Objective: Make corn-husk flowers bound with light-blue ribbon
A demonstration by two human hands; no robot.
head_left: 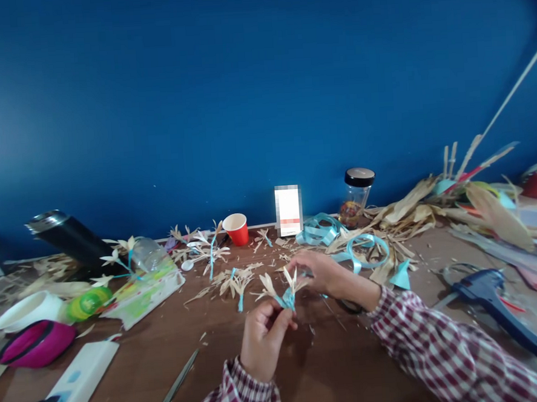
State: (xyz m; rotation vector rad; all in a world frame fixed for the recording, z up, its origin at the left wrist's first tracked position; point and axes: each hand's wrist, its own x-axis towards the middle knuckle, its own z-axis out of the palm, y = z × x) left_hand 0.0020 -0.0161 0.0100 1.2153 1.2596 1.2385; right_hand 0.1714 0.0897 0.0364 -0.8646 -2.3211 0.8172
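Low in the middle of the head view, my left hand [265, 334] pinches a small corn-husk flower [289, 294] between thumb and fingers. Pale husk petals fan out at its top, and light blue ribbon wraps its base. My right hand [318, 274] is bent in from the right, just behind and beside the petals. Its fingers are curled, and what they grip, if anything, is hidden. Further left on the table lie other husk flowers [239, 284] with blue-wrapped stems. A loose coil of blue ribbon [369, 249] lies beyond my right wrist.
Scissors [175, 385] and a white power strip [80, 388] lie at front left. A blue glue gun [497, 305] rests at right. Along the wall stand a red paper cup [236, 229], a black-lidded jar [357, 195] and a tilted black flask [71, 240]. Dry husks [409, 207] pile at right.
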